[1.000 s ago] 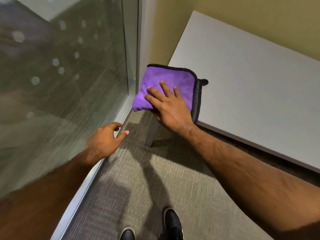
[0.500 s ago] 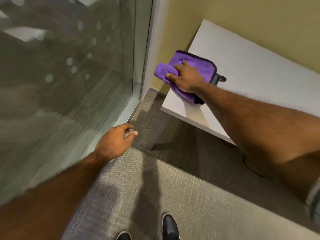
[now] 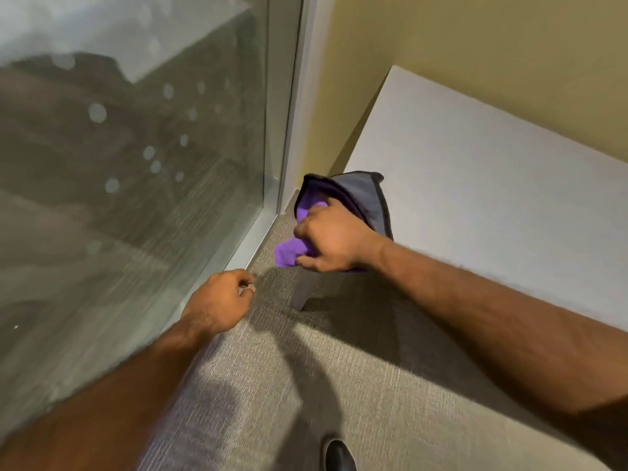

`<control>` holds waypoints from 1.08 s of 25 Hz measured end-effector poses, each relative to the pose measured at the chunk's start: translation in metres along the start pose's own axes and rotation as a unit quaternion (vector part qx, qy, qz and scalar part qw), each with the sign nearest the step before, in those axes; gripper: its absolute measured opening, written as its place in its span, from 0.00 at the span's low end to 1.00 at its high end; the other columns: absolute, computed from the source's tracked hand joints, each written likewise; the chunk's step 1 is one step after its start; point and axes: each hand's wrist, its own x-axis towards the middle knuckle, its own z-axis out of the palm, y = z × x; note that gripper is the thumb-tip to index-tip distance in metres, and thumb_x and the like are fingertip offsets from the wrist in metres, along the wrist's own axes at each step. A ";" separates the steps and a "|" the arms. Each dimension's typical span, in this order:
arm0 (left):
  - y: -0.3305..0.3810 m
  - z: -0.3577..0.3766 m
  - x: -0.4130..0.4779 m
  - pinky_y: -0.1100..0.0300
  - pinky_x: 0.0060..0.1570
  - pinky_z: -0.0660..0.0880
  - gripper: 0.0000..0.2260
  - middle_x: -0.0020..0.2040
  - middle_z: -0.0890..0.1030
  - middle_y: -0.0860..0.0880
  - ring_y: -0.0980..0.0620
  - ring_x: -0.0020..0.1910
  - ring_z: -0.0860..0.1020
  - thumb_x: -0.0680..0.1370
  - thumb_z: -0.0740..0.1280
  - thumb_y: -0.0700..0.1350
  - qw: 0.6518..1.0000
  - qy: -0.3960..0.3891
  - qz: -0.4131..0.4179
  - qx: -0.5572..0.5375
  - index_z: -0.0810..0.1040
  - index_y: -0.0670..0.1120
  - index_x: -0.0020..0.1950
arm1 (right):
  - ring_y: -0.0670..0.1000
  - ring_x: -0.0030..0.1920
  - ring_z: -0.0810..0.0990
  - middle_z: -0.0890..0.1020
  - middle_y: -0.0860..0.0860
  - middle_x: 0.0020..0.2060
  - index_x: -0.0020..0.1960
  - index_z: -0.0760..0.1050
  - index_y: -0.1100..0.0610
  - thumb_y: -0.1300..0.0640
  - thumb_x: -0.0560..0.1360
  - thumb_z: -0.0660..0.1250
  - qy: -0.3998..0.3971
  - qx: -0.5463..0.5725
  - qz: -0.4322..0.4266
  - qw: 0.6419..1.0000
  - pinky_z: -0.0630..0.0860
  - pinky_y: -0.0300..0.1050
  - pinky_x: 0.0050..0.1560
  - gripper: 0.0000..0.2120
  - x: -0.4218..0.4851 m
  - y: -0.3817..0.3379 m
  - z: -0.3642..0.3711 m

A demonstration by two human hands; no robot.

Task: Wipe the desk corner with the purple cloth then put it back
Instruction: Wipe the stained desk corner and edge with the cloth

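Observation:
The purple cloth [image 3: 360, 195], grey on its back with a dark hem, is bunched in my right hand [image 3: 331, 237] at the near left corner of the white desk [image 3: 492, 185]. Part of the cloth stands up off the surface and a purple fold hangs past the desk edge below my fingers. My right hand grips it in a fist. My left hand [image 3: 221, 302] hovers lower, over the carpet beside the glass wall, fingers loosely curled and holding nothing.
A tall glass wall [image 3: 136, 164] with a metal frame runs along the left. A yellow wall [image 3: 475, 45] backs the desk. The desk leg [image 3: 302, 290] stands on grey carpet [image 3: 306, 385]. One black shoe [image 3: 339, 455] shows at the bottom.
My right hand has pulled the cloth back from further along the desk to the near corner and gathered it into a fist. The left hand's fingers have curled in.

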 end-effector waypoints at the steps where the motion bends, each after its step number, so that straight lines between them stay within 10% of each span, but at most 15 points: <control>1: -0.002 -0.002 -0.001 0.57 0.49 0.74 0.09 0.51 0.83 0.56 0.53 0.51 0.80 0.76 0.65 0.51 1.000 -0.004 0.000 0.001 0.80 0.55 0.54 | 0.57 0.53 0.78 0.82 0.52 0.44 0.48 0.76 0.53 0.44 0.70 0.67 0.007 -0.010 -0.020 1.000 0.70 0.55 0.55 0.13 -0.009 -0.001 0.007; 5: -0.009 -0.007 0.001 0.56 0.51 0.76 0.10 0.49 0.83 0.55 0.53 0.49 0.81 0.75 0.66 0.50 1.000 -0.015 -0.011 0.000 0.81 0.54 0.55 | 0.61 0.77 0.59 0.68 0.54 0.75 0.66 0.74 0.51 0.57 0.77 0.63 0.049 -0.024 0.000 0.999 0.53 0.76 0.70 0.18 -0.050 0.009 0.032; 15: -0.003 -0.009 0.009 0.58 0.49 0.76 0.10 0.45 0.83 0.56 0.54 0.45 0.81 0.74 0.67 0.50 0.999 -0.033 -0.019 -0.009 0.81 0.54 0.54 | 0.61 0.79 0.50 0.57 0.50 0.79 0.75 0.59 0.41 0.34 0.78 0.51 0.141 0.161 0.395 0.894 0.42 0.80 0.69 0.28 -0.036 0.059 0.028; 24: 0.027 -0.003 0.027 0.54 0.56 0.75 0.11 0.56 0.83 0.48 0.49 0.53 0.81 0.77 0.66 0.50 0.998 0.046 0.033 -0.033 0.81 0.50 0.58 | 0.56 0.80 0.51 0.65 0.45 0.76 0.74 0.66 0.45 0.39 0.80 0.56 0.106 0.141 0.152 0.973 0.42 0.79 0.70 0.25 -0.029 0.025 0.025; 27: 0.078 -0.017 0.040 0.74 0.45 0.71 0.09 0.52 0.83 0.51 0.63 0.46 0.79 0.76 0.67 0.47 0.973 0.156 0.078 -0.153 0.81 0.51 0.56 | 0.58 0.80 0.50 0.56 0.46 0.80 0.76 0.59 0.41 0.42 0.79 0.54 0.111 0.077 0.134 0.982 0.44 0.76 0.71 0.26 -0.085 0.013 0.042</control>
